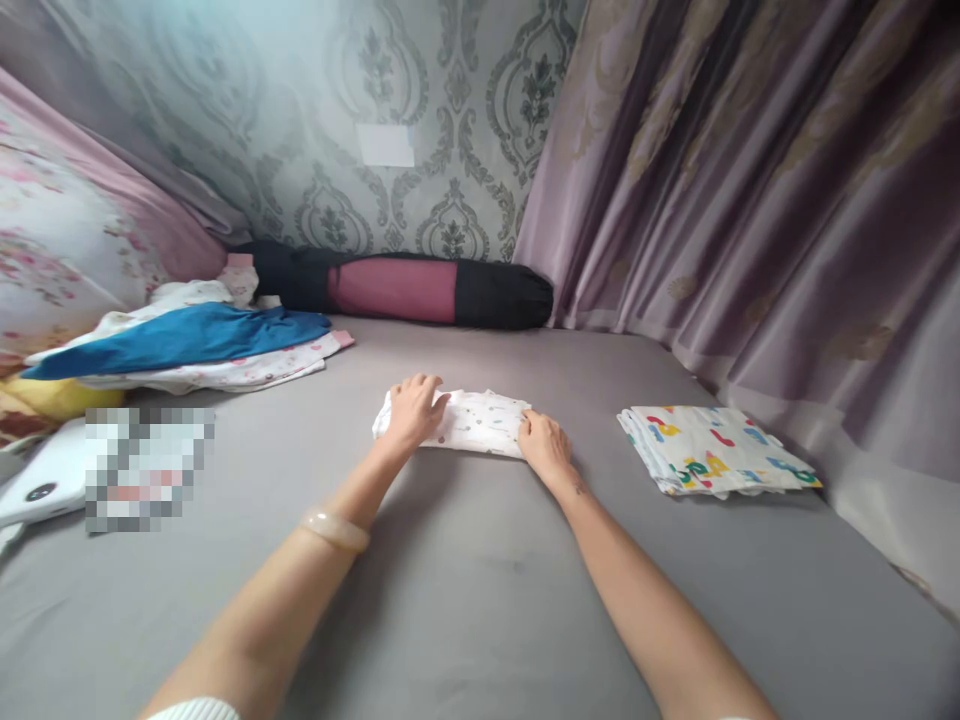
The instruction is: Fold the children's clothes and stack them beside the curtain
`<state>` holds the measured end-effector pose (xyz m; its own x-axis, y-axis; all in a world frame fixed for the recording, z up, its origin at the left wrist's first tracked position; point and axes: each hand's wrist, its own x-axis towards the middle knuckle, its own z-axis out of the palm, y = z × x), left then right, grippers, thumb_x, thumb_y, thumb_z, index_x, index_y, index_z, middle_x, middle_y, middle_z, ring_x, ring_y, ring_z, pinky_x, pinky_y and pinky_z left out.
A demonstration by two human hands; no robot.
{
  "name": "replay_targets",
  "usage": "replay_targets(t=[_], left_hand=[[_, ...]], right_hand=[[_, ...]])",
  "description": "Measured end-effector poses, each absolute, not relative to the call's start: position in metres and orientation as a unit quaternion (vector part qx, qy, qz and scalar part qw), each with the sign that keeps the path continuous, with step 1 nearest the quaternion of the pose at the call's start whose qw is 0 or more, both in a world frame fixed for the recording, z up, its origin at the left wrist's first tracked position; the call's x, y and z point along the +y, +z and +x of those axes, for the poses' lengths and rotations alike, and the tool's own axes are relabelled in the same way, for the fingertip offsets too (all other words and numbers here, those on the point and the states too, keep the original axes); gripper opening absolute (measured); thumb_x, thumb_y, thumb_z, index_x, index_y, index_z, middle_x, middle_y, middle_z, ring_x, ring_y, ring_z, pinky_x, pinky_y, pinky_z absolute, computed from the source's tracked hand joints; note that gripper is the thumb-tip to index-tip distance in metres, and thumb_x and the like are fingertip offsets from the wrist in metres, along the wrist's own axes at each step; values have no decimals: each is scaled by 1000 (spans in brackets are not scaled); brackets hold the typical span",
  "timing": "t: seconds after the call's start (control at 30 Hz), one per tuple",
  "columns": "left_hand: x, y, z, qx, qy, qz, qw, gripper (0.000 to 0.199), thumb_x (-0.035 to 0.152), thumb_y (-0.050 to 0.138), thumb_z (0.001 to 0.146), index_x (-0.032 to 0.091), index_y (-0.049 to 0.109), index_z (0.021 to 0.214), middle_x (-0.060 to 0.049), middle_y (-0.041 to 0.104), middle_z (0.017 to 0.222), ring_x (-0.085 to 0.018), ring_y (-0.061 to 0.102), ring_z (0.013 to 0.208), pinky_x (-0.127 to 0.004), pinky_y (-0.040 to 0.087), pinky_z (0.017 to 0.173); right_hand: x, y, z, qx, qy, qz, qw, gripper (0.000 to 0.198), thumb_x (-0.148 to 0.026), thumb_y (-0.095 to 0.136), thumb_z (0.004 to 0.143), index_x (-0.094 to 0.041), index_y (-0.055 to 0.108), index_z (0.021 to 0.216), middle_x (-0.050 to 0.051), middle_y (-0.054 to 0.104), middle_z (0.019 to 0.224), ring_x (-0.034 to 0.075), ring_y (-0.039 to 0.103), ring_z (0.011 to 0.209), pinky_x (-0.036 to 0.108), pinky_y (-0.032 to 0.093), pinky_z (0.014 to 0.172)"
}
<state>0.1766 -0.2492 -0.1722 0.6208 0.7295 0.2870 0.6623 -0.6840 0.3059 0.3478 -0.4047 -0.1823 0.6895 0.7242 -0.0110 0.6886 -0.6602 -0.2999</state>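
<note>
A white garment with a small print (480, 420) lies folded into a narrow strip on the grey bed sheet (480, 580). Over its left end rests my left hand (412, 408), thumb held apart from the fingers, palm down on the cloth. My right hand (545, 442) is closed at the other end, its curled fingers pinching the edge of the fabric. A pale bangle (336, 531) circles my left wrist. The underside of the garment and the fingertips of my right hand are partly hidden.
At right lies a folded cloth with colourful figures (720, 450). Loose clothes, a blue one (202, 338) among them, are heaped at left near a white object (56, 475) and a blurred-out item (150, 470). A black and maroon roll (394, 290) lies along the wall beside the curtain (720, 170).
</note>
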Motion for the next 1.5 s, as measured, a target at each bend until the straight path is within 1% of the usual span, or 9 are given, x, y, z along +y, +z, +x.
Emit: replay_targets(t=[0.17,0.3,0.5,0.63,0.93,1.1,1.2,1.37,1.5], left_hand=[[-244,-170,113,528,217,810,137,33,48,49,91,21,64,103,-9,69,106,-28,58,104,-39,41,88],[-243,-176,86,571,187,767,224,42,56,49,87,19,68,91,-9,71,95,-26,63,95,-34,45,80],[-247,-186,86,558,149,780,242,42,56,49,85,19,69,85,-8,71,84,-25,63,88,-31,44,71],[-247,-187,86,555,143,790,220,41,49,44,90,18,71,88,-9,70,90,-25,62,92,-32,44,74],[-248,-190,85,574,136,798,128,31,42,47,88,19,68,85,-13,67,103,-31,58,104,-40,43,86],[-251,-183,91,560,135,815,67,29,32,45,90,18,61,109,-15,65,113,-32,56,109,-42,42,88],[-257,-175,109,489,165,855,45,30,30,40,95,18,58,115,-15,63,118,-31,55,112,-43,40,92],[-266,-175,153,293,187,932,97,28,25,37,97,22,56,118,-10,62,129,-25,51,124,-40,37,102],[-268,-188,177,261,163,945,112,33,27,32,100,21,57,120,-10,62,130,-24,50,128,-43,34,110]], right_hand=[[-403,-163,341,-401,43,-910,98,40,-22,37,96,-21,64,126,15,64,120,27,62,109,34,45,89],[-394,-159,317,-484,-22,-868,108,41,-23,32,98,-17,64,123,17,60,125,28,55,117,38,39,99],[-379,-181,290,-581,46,-803,124,53,-35,27,102,-12,41,148,12,33,157,28,23,147,47,14,119],[-377,-187,290,-564,74,-815,109,58,-44,23,103,-17,33,153,12,23,161,31,16,149,55,10,118],[-376,-192,291,-557,60,-823,94,59,-48,24,102,-20,33,153,14,23,161,33,16,148,60,8,116],[-375,-183,293,-554,97,-822,88,59,-47,25,102,-19,31,153,14,20,162,33,14,149,61,7,116],[-372,-171,292,-550,130,-820,90,58,-42,23,102,-17,33,152,16,21,161,32,15,149,59,9,116],[-366,-168,285,-595,106,-788,118,55,-32,21,101,-15,34,152,10,23,161,23,15,150,52,5,120],[-362,-178,286,-613,106,-773,124,57,-27,22,99,-12,33,152,8,24,161,20,15,150,47,6,122]])
